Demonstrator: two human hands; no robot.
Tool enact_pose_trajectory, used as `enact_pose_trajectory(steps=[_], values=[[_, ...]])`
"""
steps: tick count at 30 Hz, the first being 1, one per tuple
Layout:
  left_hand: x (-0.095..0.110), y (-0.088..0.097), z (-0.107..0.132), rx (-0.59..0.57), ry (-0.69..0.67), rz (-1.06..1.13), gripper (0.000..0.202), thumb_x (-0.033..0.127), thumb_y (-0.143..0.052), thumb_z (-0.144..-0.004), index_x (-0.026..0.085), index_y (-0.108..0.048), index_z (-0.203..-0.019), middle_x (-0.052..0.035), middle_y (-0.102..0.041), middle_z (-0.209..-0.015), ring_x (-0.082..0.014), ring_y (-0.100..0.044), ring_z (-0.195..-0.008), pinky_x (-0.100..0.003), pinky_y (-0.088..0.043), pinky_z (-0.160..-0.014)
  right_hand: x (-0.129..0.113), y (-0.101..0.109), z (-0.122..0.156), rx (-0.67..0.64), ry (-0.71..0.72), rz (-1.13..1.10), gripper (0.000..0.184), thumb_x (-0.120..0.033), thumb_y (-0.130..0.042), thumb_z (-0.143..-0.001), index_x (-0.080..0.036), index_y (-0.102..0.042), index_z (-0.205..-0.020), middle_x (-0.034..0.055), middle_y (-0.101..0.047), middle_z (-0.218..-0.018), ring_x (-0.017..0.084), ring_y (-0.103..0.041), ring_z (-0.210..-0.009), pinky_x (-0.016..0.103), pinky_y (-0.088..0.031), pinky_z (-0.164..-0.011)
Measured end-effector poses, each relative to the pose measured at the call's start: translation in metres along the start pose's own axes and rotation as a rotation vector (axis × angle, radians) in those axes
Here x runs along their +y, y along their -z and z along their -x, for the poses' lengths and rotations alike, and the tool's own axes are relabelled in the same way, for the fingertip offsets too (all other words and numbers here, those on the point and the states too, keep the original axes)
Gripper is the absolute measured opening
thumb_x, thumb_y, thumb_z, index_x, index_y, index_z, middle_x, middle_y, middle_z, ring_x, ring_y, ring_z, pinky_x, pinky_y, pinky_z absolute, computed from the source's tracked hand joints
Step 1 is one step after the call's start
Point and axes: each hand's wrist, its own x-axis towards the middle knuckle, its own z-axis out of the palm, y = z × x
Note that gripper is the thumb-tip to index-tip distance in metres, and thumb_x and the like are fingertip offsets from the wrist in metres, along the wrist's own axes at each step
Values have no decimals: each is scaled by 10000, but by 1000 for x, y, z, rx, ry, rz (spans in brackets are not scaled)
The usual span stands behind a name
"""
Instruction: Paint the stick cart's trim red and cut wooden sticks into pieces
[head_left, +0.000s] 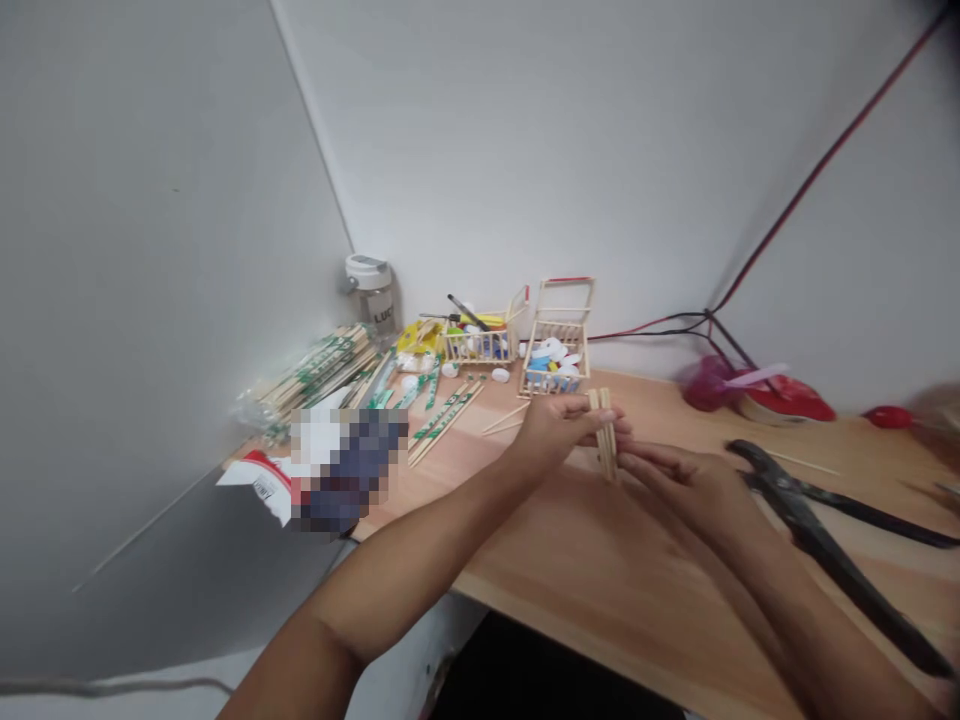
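Note:
A small bundle of flat wooden sticks (606, 435) stands almost upright above the wooden table, between my two hands. My left hand (555, 430) grips the bundle from the left side. My right hand (675, 480) comes in from the right, with its fingers pressed against the bundle's lower part. The sticks' lower ends hang clear of the table. Several loose thin sticks (506, 420) lie just beyond my left hand. Large black-handled cutters (814, 540) rest on the table to the right of my right hand.
Two small stick-built cages (559, 350) hold bottle caps and oddments at the back. Wrapped chopsticks (315, 370), a lidded bottle (371, 295) and a pixelated object (345, 470) crowd the left. Red bags (784, 397) and cables lie right. The table's front edge (570, 640) runs below my arms.

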Motion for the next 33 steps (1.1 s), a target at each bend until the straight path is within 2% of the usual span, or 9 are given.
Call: enact_pose_trajectory(steps=[3,5,11,17,21,24,27,30,33], values=[[2,-2,1,29,15,10,481,437,-825,-559,73,-670,-832,-108,-717,-761,-208,-698,-717,-384,-542,-775,-5,0,1,-138,-62,-67,378,-478,-547,-813,-211,-776,-950,55,-762,-923,278,-707,-844,340,-540,-715],[3,-4,1,19,13,-16,473,440,-823,-559,71,-673,-815,-107,-715,-741,-213,-699,-712,-363,-546,-746,-6,0,1,-167,-59,-66,371,-472,-546,-820,-215,-777,-958,40,-763,-902,272,-704,-815,324,-532,-688],[2,-7,4,-46,-14,-169,437,456,-770,-627,81,-690,-836,-113,-717,-787,-217,-689,-689,-330,-535,-658,1,-4,1,-149,5,-74,317,-427,-557,-820,-208,-785,-840,4,-745,-762,237,-679,-728,286,-510,-631],[3,-4,4,-53,-168,-520,273,398,-673,-744,129,-682,-695,-32,-680,-689,-174,-647,-758,-261,-484,-704,4,-15,-2,-37,79,-105,207,-325,-561,-827,-247,-752,-846,39,-723,-906,206,-648,-871,302,-482,-781],[0,-3,3,-13,-233,-693,239,344,-645,-767,147,-667,-633,5,-660,-660,-148,-612,-735,-231,-459,-693,8,-21,-1,-74,20,-67,182,-304,-562,-832,-269,-739,-858,28,-706,-915,191,-635,-870,286,-480,-764],[-1,-4,4,16,-225,-640,221,338,-654,-762,141,-687,-668,-8,-683,-696,-154,-628,-742,-236,-479,-704,6,-21,0,-45,22,-55,169,-286,-573,-824,-271,-737,-862,27,-705,-901,191,-634,-859,279,-472,-753],[3,-7,5,51,-152,-422,232,355,-682,-745,129,-711,-789,-42,-711,-753,-176,-664,-743,-274,-524,-714,-4,-17,0,-5,31,-85,171,-269,-571,-827,-274,-737,-872,18,-719,-921,192,-634,-882,275,-453,-773],[8,-8,5,90,-79,-221,314,371,-727,-712,103,-705,-874,-88,-727,-796,-200,-689,-733,-330,-560,-733,-12,-12,0,-33,-20,-142,193,-308,-562,-847,-237,-741,-833,6,-738,-845,186,-646,-805,255,-431,-708],[8,-7,4,111,-54,-143,341,365,-758,-690,87,-699,-879,-115,-732,-833,-217,-701,-766,-361,-571,-767,-14,-8,0,-83,-50,-165,275,-380,-543,-869,-204,-746,-805,0,-737,-771,163,-631,-695,234,-387,-620]])
